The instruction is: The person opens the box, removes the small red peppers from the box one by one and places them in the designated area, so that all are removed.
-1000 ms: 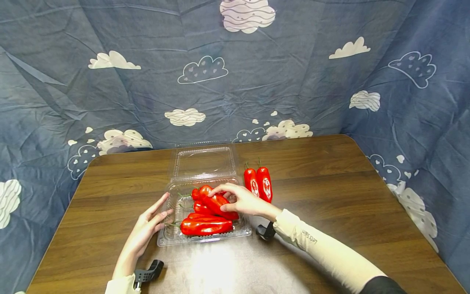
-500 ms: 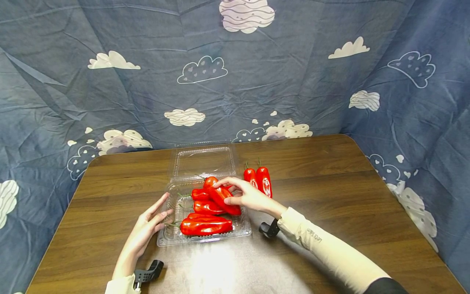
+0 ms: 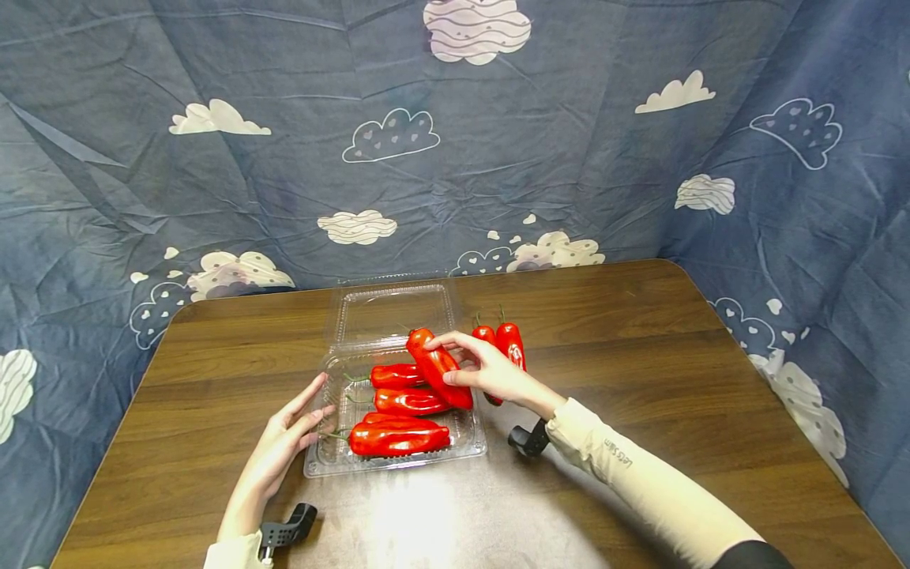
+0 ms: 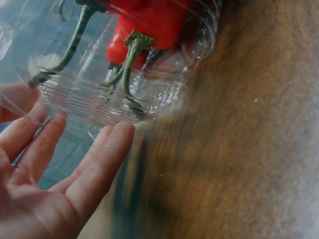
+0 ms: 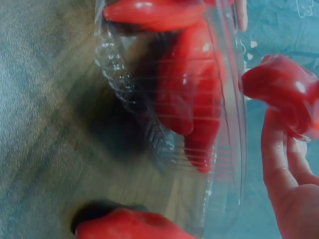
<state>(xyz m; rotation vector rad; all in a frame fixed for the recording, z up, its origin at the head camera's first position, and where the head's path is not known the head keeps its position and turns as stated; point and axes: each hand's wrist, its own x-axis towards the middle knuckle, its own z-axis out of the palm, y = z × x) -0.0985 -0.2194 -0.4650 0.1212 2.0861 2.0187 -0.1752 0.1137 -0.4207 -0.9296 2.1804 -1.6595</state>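
In the head view my right hand (image 3: 501, 379) pinches a long red pepper (image 3: 439, 370) over the right side of a clear plastic clamshell box (image 3: 387, 468). That pepper tilts, stem end to the upper left. Seen from the right wrist, the held pepper (image 5: 284, 87) is raised above the box rim, fingers along its side. Several more red peppers (image 3: 400, 437) lie in the box, green stems to the left. My left hand (image 3: 273, 446) is spread at the box's left wall; the left wrist view has its fingertips (image 4: 122, 133) right at the ribbed plastic (image 4: 84, 107).
Two more red peppers (image 3: 510, 341) lie on the wooden table (image 3: 626, 348) right of the box, partly behind my right hand. The box's lid (image 3: 396, 312) is folded back toward the cloud-print curtain (image 3: 398, 182) behind the table.
My right hand has lifted the pepper and carried it up and to the right, uncovering more of the peppers beneath. The left hand keeps its place.
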